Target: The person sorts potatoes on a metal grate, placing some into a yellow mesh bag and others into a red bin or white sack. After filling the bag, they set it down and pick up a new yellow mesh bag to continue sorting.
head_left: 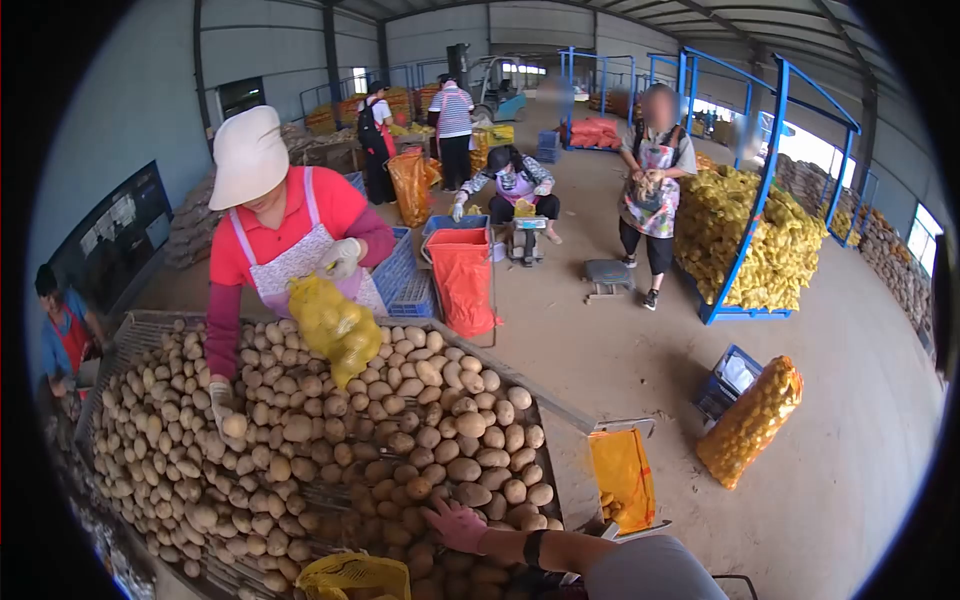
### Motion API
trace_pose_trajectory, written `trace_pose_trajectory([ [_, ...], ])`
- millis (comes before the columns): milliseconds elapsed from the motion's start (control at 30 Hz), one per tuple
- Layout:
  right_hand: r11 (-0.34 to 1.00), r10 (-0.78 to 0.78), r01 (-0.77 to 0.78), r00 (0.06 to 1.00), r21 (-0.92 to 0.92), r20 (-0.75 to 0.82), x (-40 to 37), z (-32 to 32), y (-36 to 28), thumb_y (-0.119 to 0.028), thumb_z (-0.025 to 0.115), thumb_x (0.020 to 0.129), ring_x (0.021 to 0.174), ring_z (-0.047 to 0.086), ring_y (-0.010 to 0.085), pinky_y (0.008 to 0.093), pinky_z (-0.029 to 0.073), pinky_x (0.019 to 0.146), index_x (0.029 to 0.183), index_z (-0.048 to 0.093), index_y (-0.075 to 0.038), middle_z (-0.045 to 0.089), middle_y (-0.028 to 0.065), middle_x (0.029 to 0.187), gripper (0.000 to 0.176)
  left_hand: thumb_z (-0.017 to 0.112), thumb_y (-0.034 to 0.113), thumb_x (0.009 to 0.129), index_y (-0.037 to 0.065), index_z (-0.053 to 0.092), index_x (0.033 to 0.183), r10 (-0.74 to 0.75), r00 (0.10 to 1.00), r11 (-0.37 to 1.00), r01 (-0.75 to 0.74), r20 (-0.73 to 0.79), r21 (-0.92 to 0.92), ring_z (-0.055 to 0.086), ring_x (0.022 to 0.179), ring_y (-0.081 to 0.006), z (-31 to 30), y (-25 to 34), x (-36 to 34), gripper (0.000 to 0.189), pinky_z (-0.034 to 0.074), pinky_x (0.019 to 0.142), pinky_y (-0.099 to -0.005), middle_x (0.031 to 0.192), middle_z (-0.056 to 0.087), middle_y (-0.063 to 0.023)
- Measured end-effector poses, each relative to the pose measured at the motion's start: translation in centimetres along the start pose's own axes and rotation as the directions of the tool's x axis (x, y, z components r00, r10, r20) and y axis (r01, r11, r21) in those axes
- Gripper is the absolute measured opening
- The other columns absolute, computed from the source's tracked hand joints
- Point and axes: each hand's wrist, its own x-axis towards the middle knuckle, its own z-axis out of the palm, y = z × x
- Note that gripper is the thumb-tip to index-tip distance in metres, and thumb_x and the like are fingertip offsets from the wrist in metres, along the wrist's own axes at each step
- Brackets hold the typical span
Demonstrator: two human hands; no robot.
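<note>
My right hand [457,526], in a pink glove with a dark band on the forearm, reaches in from the bottom right. Its fingers are stretched out over the potatoes [470,468] on the sorting table, and no potato shows in its grasp. At the bottom edge a yellow mesh bag [352,574] gapes among the potatoes. My left hand does not show. Across the table a co-worker in a white hat has one gloved hand [229,420] at a potato and a filled yellow mesh bag [333,325] in the other.
The table's metal rim [560,430] runs along the right, with an orange bag [622,475] hung beside it. A full mesh sack [750,422] leans by a blue crate [728,385]. A red bag [462,280] hangs behind. Other people work farther back.
</note>
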Motion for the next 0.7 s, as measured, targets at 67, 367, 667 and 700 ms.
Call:
trace_pose_trajectory([
  [67, 0.999, -0.010, 0.011, 1.000, 0.052, -0.013, -0.3, 0.3, 0.2, -0.036, 0.061, 0.085, 0.114, 0.050, 0.0387, 0.0492, 0.048, 0.088, 0.136, 0.044, -0.016, 0.040, 0.0188, 0.135, 0.058, 0.087, 0.030, 0.044, 0.006, 0.054, 0.130, 0.087, 0.996, 0.881, -0.087, -0.022, -0.466, 0.065, 0.087, -0.0294, 0.5, -4.0, 0.1, 0.095, 0.054, 0.075, -0.0391, 0.116, 0.061, -0.0187],
  [367, 0.917, 0.244, -0.199, 0.966, 0.346, -0.091, 1.0, -1.5, -0.2, -0.036, 0.059, 0.086, 0.109, 0.055, 0.0354, 0.0441, 0.046, 0.092, 0.127, 0.049, -0.010, 0.057, 0.0180, 0.116, 0.049, 0.048, 0.032, 0.098, 0.005, 0.051, 0.131, 0.058, 0.913, 0.107, 0.397, 0.405, -0.911, 0.054, 0.113, -0.0297, 1.7, -2.7, -0.3, 0.043, 0.052, 0.090, -0.0430, 0.125, 0.056, -0.0155],
  [667, 0.949, 0.299, -0.286, 0.949, 0.131, -0.097, 0.4, -7.0, 1.2, -0.045, 0.057, 0.084, 0.103, 0.061, 0.0330, 0.0427, 0.049, 0.084, 0.118, 0.055, -0.014, 0.064, 0.0139, 0.108, 0.046, 0.042, 0.033, 0.099, 0.002, 0.053, 0.126, 0.016, 0.929, 0.169, 0.362, 0.369, -0.917, 0.059, 0.107, -0.0249, 0.8, -1.9, -0.7, 0.042, 0.051, 0.091, -0.0392, 0.120, 0.059, -0.0125],
  [700, 0.953, 0.302, -0.302, 0.952, 0.015, -0.044, 0.7, -7.4, 2.2, -0.051, 0.057, 0.083, 0.102, 0.062, 0.0313, 0.0428, 0.050, 0.082, 0.117, 0.057, -0.014, 0.065, 0.0131, 0.107, 0.050, 0.042, 0.033, 0.098, 0.002, 0.056, 0.122, 0.096, 0.928, 0.110, 0.349, 0.359, -0.931, 0.059, 0.109, -0.0253, -0.1, -0.6, -1.1, 0.042, 0.048, 0.096, -0.0403, 0.122, 0.059, -0.0109],
])
